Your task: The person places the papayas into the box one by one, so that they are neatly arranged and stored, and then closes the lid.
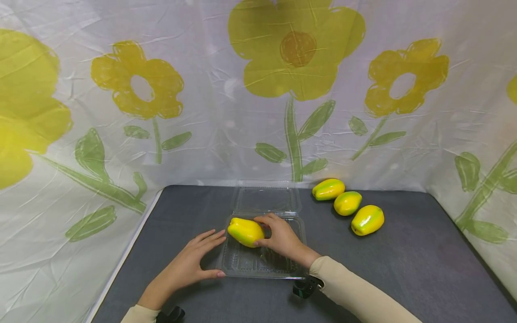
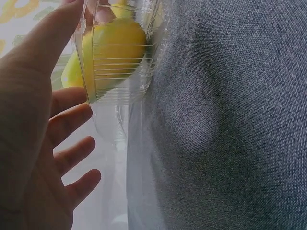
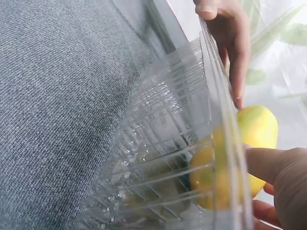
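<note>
A clear plastic clamshell box (image 1: 266, 269) lies opened out on the table, its lid (image 1: 266, 199) folded back toward the far side. My right hand (image 1: 282, 237) holds a yellow-green, papaya-like fruit (image 1: 244, 232) between thumb and fingers, over the box's left half. Through the ribbed wall in the right wrist view, the fruit (image 3: 259, 127) shows partly below the rim. My left hand (image 1: 190, 264) is beside the box's left edge, thumb and fingers spread. From the left wrist, its fingers (image 2: 72, 124) appear right at the rim, holding no fruit.
Three more yellow-green fruits (image 1: 347, 203) lie in a slanting row at the back right of the dark grey table (image 1: 404, 269). A white curtain (image 1: 210, 134) printed with yellow flowers hangs behind the table and along its sides.
</note>
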Demonstrator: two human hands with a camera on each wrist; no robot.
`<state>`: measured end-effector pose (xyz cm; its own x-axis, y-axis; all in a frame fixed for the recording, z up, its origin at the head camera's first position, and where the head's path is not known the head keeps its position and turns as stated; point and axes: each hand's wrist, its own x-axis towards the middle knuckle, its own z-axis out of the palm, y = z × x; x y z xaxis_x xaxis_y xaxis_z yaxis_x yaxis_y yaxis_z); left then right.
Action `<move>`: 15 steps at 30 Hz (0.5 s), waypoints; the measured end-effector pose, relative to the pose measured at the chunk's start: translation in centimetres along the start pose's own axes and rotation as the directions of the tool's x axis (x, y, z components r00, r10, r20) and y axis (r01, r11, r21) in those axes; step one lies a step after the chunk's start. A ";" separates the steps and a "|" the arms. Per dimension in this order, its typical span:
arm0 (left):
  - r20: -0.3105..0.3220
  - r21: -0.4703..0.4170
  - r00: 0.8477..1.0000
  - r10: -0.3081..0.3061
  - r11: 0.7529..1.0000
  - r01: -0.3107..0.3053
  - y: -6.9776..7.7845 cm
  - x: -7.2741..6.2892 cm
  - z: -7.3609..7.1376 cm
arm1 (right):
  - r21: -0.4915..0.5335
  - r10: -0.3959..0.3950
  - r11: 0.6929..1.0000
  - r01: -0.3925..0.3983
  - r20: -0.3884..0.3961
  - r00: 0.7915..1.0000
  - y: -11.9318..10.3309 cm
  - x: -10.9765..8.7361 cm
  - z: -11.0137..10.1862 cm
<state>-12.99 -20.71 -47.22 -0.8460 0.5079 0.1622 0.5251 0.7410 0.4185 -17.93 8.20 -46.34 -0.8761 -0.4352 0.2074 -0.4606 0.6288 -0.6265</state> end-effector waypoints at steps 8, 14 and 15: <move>-0.007 0.002 1.000 0.009 1.000 -0.009 0.0 0.0 0.0 | -0.008 0.011 1.000 -0.011 0.021 1.000 0.1 -0.2 -0.3; 0.001 -0.002 1.000 0.004 1.000 -0.004 0.0 0.1 0.1 | -0.001 0.015 1.000 -0.015 0.025 1.000 0.2 -0.2 -0.2; 0.003 -0.003 1.000 0.003 1.000 -0.003 0.0 0.1 0.1 | -0.002 0.018 1.000 -0.018 0.025 1.000 0.2 -0.2 -0.2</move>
<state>-13.06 -20.69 -47.28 -0.8440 0.5115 0.1614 0.5277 0.7379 0.4208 -17.86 8.55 -46.33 -0.8804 -0.4396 0.1777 -0.4454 0.6379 -0.6282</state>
